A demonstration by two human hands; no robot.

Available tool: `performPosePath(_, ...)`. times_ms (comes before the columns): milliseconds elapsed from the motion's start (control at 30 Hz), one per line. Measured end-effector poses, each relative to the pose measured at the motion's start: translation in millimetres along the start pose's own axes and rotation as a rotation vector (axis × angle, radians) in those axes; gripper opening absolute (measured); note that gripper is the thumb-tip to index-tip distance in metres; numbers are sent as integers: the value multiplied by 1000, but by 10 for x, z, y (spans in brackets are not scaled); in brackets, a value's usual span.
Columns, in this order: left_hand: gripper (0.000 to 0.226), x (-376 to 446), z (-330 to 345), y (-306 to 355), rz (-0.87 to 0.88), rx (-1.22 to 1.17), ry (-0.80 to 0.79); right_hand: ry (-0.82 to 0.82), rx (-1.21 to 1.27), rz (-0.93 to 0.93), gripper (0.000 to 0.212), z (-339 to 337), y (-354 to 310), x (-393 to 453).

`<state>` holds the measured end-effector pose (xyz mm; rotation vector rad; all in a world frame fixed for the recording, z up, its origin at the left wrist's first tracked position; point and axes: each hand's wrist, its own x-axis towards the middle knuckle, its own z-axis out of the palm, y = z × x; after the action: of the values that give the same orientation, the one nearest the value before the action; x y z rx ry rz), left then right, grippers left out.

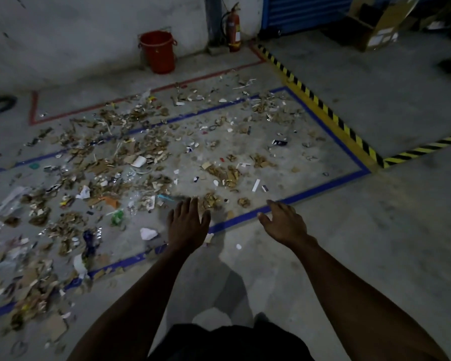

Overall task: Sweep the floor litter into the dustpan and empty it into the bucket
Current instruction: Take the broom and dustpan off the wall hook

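Reaching out over scattered litter (130, 162), both hands empty, sweeping not yet begun.

Holding the left hand (186, 222) and right hand (284, 222) forward above the floor (375, 256), fingers (185, 204) loosely spread and gripping nothing. Lying thick across the floor's left side and thinning toward the blue tape line (323, 188): torn cardboard, paper scraps, plastic film. Judging it light, soft and easily scattered, so calling for low, gentle strokes. Standing well apart against the far wall: the red bucket (158, 52), likely light, best taken by its rim or side handles. Showing no broom or dustpan anywhere in view. Standing near the bucket: a fire extinguisher (233, 28).
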<state>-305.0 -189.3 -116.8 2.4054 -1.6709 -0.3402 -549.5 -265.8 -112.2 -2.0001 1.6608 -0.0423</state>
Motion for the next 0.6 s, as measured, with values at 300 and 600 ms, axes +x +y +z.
performPosePath(300, 62, 1073, 279, 1421, 41, -23, -45, 25, 24, 41, 63, -946, 950, 976)
performPosePath(600, 57, 2972, 971, 2685, 113, -10, -157, -43, 31, 160, 65, -1606, 1832, 2768)
